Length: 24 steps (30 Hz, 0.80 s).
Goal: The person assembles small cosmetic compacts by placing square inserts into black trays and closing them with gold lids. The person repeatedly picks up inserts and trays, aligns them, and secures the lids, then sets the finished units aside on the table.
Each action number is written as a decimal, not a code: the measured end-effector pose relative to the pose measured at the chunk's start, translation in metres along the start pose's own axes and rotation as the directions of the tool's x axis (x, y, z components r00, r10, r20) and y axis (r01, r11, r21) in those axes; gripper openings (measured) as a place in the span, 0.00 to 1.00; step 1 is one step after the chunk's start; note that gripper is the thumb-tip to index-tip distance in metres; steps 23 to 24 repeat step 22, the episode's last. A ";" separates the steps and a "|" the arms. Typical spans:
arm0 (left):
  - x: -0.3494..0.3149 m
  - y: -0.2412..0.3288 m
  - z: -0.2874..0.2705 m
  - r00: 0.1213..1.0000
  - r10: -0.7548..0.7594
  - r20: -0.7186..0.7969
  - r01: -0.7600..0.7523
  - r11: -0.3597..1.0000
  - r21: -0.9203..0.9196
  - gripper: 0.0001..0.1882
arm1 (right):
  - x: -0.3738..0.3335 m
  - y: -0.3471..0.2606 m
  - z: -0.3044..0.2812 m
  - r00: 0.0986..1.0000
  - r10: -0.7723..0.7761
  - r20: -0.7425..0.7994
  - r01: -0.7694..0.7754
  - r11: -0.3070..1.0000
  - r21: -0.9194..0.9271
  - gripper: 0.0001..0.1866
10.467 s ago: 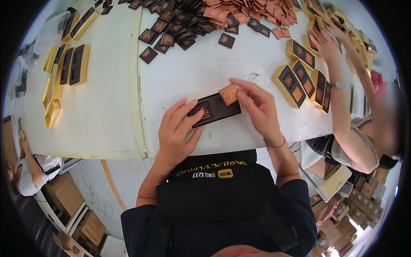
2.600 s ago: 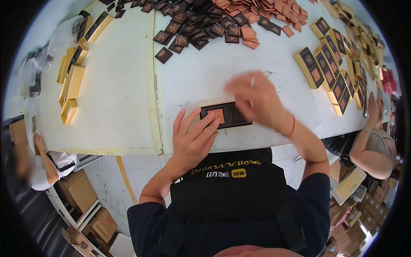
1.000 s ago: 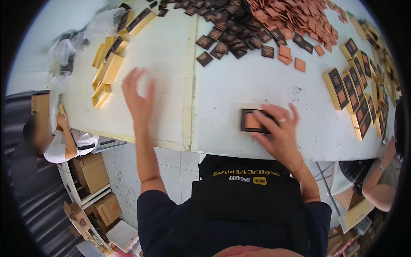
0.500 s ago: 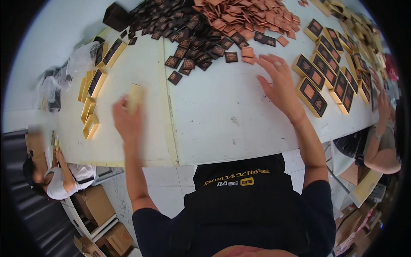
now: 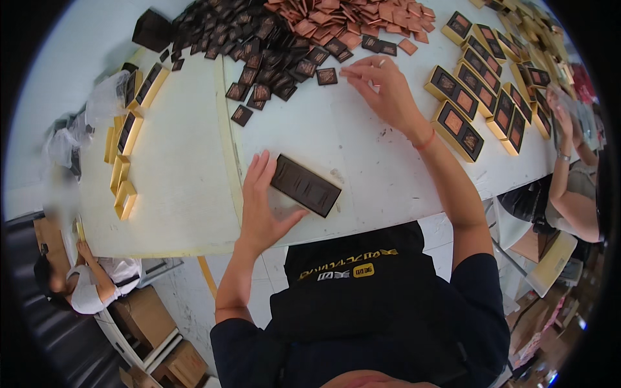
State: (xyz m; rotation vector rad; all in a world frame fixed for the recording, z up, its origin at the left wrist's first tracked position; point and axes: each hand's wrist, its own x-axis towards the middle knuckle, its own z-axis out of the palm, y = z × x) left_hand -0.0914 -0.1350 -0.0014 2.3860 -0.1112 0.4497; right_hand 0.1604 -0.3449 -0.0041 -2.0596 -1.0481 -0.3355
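Note:
An oblong box [image 5: 305, 186] with a black insert lies slantwise on the table in front of me. Around its left end, my left hand [image 5: 260, 210] is open, fingers and thumb spread close to the edges. My right hand [image 5: 388, 94] reaches over the table with its fingertips drawn together. What they hold, if anything, is hidden. Just left of those fingertips lies a dark square piece [image 5: 326, 76]. Behind it are a heap of dark squares [image 5: 259, 45] and a heap of copper-coloured squares [image 5: 343, 19].
Filled gold-edged boxes [image 5: 475, 84] stand in rows on the right. Several gold boxes [image 5: 123, 174] line the left side, near clear plastic bags [image 5: 107, 97] and a black container [image 5: 152, 30]. People sit at both sides; one's hand [image 5: 563, 119] is at the right.
My left hand has come rightward from the left part of the table; the box now lies beside it, black insert up. My right hand has moved left, its fingers closing over where copper squares lay.

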 end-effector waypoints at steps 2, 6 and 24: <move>0.001 -0.004 0.002 0.995 -0.064 0.078 0.069 0.996 -0.061 0.46 | -0.019 -0.048 -0.003 0.995 -0.099 -0.024 0.101 0.990 0.100 0.16; -0.001 0.004 0.021 0.995 -0.052 0.082 0.051 0.999 0.017 0.44 | -0.070 -0.105 0.003 0.952 -0.292 0.092 0.285 0.955 0.086 0.18; 0.010 0.028 0.056 0.997 -0.082 0.013 0.083 0.988 -0.132 0.44 | -0.116 -0.121 -0.028 0.863 -0.122 0.489 0.178 0.981 -0.070 0.33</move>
